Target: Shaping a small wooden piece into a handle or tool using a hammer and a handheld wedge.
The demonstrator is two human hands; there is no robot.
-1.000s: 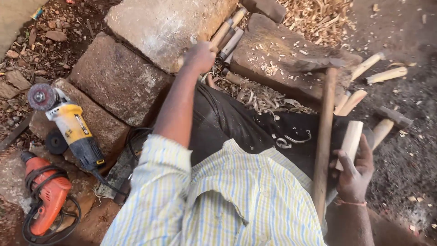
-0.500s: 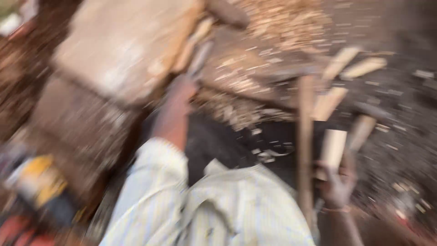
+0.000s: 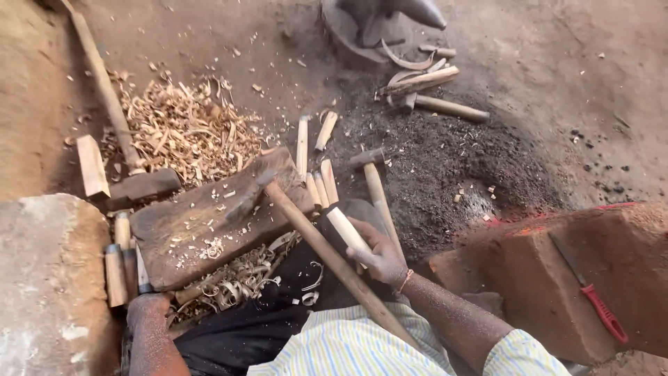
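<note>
Pale wooden peg (image 3: 346, 230) gripped in right hand (image 3: 379, 254); left hand (image 3: 147, 313) curled near stubby wooden pegs (image 3: 117, 268), grip unclear.

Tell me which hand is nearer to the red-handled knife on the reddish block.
Right. The right hand grips a pale wooden peg mid-frame, short of the red-handled knife on the reddish block. The left hand is far across by the stone slab.

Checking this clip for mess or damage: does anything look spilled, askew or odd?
Wood shavings lie strewn over the dirt and across the wooden block. Cut pegs lie scattered at all angles. A red-handled knife lies loose on the red stone. The right hand holds one peg. Nothing looks broken.
</note>
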